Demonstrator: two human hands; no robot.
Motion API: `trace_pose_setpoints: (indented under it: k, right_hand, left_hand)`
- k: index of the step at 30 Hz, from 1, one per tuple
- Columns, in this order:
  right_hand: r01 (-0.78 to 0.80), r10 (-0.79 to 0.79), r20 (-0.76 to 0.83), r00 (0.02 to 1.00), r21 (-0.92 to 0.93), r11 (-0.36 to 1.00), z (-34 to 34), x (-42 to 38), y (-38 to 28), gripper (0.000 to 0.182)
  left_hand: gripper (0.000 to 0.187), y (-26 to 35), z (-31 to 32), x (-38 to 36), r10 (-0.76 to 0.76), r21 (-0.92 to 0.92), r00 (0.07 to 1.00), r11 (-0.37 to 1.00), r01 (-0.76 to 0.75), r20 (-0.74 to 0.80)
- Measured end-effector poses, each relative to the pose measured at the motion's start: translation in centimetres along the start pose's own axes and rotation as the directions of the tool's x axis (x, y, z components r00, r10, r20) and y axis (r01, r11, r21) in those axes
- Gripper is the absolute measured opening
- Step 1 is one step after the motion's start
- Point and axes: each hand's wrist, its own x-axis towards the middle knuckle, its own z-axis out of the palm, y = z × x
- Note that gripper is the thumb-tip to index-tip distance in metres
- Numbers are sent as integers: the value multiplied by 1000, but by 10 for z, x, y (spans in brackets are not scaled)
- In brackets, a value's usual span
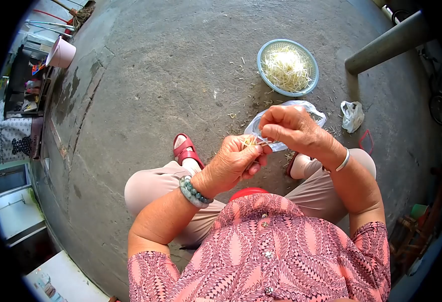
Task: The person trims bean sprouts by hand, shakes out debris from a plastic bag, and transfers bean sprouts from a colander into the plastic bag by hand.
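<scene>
My left hand [235, 158] is closed around a small bunch of bean sprouts [251, 142], their pale stems poking out between thumb and fingers. Just above and to the right, my right hand [301, 132] has thumb and forefinger pinched close to the bunch; whatever sits between those fingertips is too small to make out. Under both hands, a white plastic bag [312, 107] lies spread on the floor, partly hidden by them. Beyond it stands a light-blue round basket [291, 93] with a heap of bean sprouts [286, 69] inside.
Loose sprout scraps [242, 61] are scattered over the concrete floor [170, 75]. To the right lie a knotted plastic bag [352, 117] and a red loop [366, 141]. A grey pole [382, 45] rises at upper right. A pink bucket [61, 53] stands at the left.
</scene>
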Motion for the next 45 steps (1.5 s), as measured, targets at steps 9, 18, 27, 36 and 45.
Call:
trace_pose_setpoints:
  k: [9, 18, 27, 36, 45]
  right_hand:
    - [208, -205, 50, 978, -386, 899, 9, -3, 5, 9]
    - [225, -253, -7, 968, -434, 872, 9, -4, 4, 12]
    - [100, -90, 59, 994, -192, 976, 12, -3, 4, 11]
    - [211, -224, -19, 974, -269, 940, 19, -3, 11, 7]
    - [227, -319, -108, 942, -498, 837, 15, -3, 16, 8]
  left_hand:
    - [24, -2, 2, 0, -67, 102, 998, 993, 67, -1]
    - [23, -2, 1, 1, -37, 118, 999, 992, 39, -25]
    - [22, -2, 3, 3, -27, 149, 1000, 988, 29, -14]
    - [23, -5, 1, 3, -44, 146, 999, 988, 47, -27]
    - [17, -3, 3, 3, -74, 128, 996, 988, 80, -50]
